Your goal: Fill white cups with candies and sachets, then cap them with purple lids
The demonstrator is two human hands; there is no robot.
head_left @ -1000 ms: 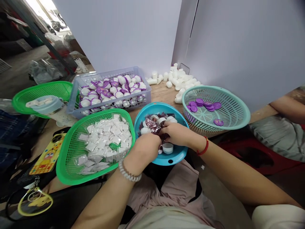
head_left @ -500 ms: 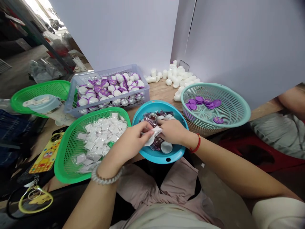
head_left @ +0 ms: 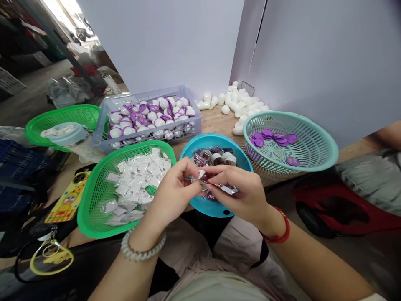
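Observation:
My left hand (head_left: 175,190) is closed over the near part of a blue basin (head_left: 184,155), pinching a small translucent cup (head_left: 194,180) with a white packet (head_left: 201,173) at its mouth. Meeting it from the right, my right hand (head_left: 241,190) has its fingertips drawn together at the cup; what they pinch is hidden. Below both hands the basin holds dark purple foil packets (head_left: 209,195) and several translucent cups (head_left: 229,159). A green basket (head_left: 86,205) of white packets (head_left: 138,177) stands beside my left hand.
Behind stands a clear crate (head_left: 196,125) of white capsules with purple lids. White containers (head_left: 242,102) lie piled against the panel. At right, a pale teal basket (head_left: 330,146) holds purple discs (head_left: 267,133). A yellow phone (head_left: 67,198) lies at left.
My right hand has come up out of the basin's contents and met my left hand at the cup. The view has shifted slightly, moving the scene rightward.

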